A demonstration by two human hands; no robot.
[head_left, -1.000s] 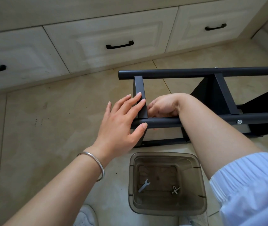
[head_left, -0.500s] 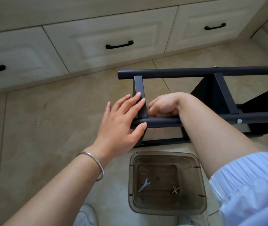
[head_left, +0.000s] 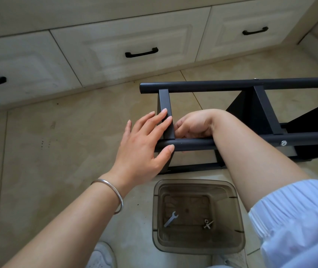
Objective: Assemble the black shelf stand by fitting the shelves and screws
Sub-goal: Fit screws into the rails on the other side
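A person looks down at their own two bare hands working on a black shelf stand (head_left: 251,86) that lies on its side on a tiled floor (head_left: 57,142). The left hand (head_left: 144,146), with a silver bangle (head_left: 113,192) on its wrist, rests against the end of the stand: its fingers are straight and spread, laid flat across a short black crossbar (head_left: 166,113), while the thumb presses on the near round tube (head_left: 193,144) just below. It does not curl around anything.

The right hand (head_left: 193,124) sits just beyond the left hand's fingertips, on the other side of the crossbar, reaching over the near tube and down inside the frame. Its fingers are curled under and mostly hidden behind the tube, so I cannot tell whether they hold anything. The right forearm crosses over the tube, and a pale blue sleeve (head_left: 299,219) is gathered above the elbow.

Farther along the tube, well past the right forearm, a silver screw head (head_left: 283,143) shows in the black metal, with a black shelf panel (head_left: 251,111) slanting behind it.

Below both wrists, close to the person's body, stands a clear brownish plastic bin (head_left: 197,246). At its bottom lie a small flat wrench (head_left: 170,219) and, apart from it, a few small silver fasteners (head_left: 208,223).

Beyond the hands, cream drawers (head_left: 115,35) with black handles (head_left: 141,52) run along the wall. A white shoe (head_left: 102,256) shows under the left forearm.
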